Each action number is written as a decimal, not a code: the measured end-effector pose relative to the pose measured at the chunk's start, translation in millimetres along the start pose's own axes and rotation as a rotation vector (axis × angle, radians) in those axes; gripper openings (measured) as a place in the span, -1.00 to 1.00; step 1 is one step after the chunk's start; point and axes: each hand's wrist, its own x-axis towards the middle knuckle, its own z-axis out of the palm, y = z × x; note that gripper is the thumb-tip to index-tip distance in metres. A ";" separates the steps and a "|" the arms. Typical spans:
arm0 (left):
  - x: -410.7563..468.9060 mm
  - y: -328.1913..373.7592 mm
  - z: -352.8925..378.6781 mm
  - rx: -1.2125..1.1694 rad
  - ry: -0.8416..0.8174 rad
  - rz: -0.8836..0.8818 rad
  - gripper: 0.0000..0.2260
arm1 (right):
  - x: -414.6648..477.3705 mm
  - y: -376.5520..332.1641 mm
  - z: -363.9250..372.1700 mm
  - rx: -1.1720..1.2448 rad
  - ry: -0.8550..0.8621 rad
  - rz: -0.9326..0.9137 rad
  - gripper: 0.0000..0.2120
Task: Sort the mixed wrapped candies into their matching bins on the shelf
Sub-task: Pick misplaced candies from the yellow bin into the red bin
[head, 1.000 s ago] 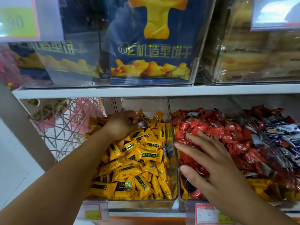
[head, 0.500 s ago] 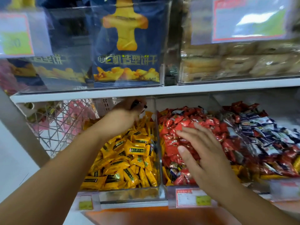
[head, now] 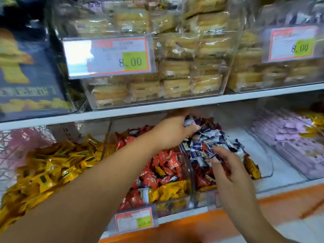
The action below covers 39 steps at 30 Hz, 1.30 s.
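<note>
- The left hand (head: 172, 133) reaches across to the third bin, its thumb and fingers curled round one blue-and-white wrapped candy (head: 189, 122), a small glossy pillow of crinkled film, held just under the white shelf board (head: 122, 114).
- The right hand (head: 229, 167) lies lower on the same heap, fingers bent, tips among the wrappers. Motion blur makes it impossible to tell whether it grips a piece.
- The clear plastic bin with a curved front wall (head: 269, 160) holds a loose mound of blue-and-white candies (head: 206, 140) on top. Red and yellow wrappers show beneath, along the front.
- The clear middle bin (head: 175, 205) is filled mostly with shiny red foil candies (head: 168, 162). A clump of yellow wrapped pieces (head: 168, 190) sits at its front, with a few blue-and-white ones mixed in.
- The leftmost clear bin (head: 106, 137) is heaped with glossy yellow candies with dark labels (head: 52, 169).
- At the far right, a transparent bin (head: 259, 139) contains flat pale lilac packets (head: 289, 135).
- On the upper shelf, clear rigid boxes (head: 226, 71) hold stacked tan pastry blocks in clear film (head: 175, 69). A red-bordered price label with a green patch (head: 112, 57) hangs on the front.
</note>
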 end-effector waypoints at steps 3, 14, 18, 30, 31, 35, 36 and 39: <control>21.3 11.8 16.7 0.086 -0.074 0.083 -0.50 | -0.5 8.0 -3.8 0.002 -0.034 0.043 -0.77; -93.6 -67.2 -71.4 0.195 0.191 -0.426 -0.58 | -13.9 -4.8 18.5 -0.199 -0.128 -0.223 -0.74; -146.5 -124.5 -83.8 0.044 0.326 -0.447 -0.73 | -21.1 -25.2 47.8 -0.227 -0.140 -0.396 -0.70; -195.0 -199.6 -87.6 0.394 -0.112 -0.411 -0.43 | -28.9 -35.4 134.6 -0.432 -0.230 -0.587 -0.63; -193.9 -199.1 -88.7 0.347 -0.068 -0.414 -0.40 | -28.9 -36.2 134.8 -0.435 -0.222 -0.575 -0.63; -164.8 -175.1 -72.6 0.138 0.075 -0.250 -0.63 | -31.2 -39.1 135.3 -0.490 -0.209 -0.592 -0.63; -157.0 -171.0 -65.9 0.157 0.036 -0.237 -0.68 | -31.7 -38.7 135.1 -0.494 -0.213 -0.599 -0.63; -142.6 -179.9 -55.0 0.245 -0.152 -0.317 -0.58 | -31.9 -38.4 133.2 -0.494 -0.223 -0.612 -0.64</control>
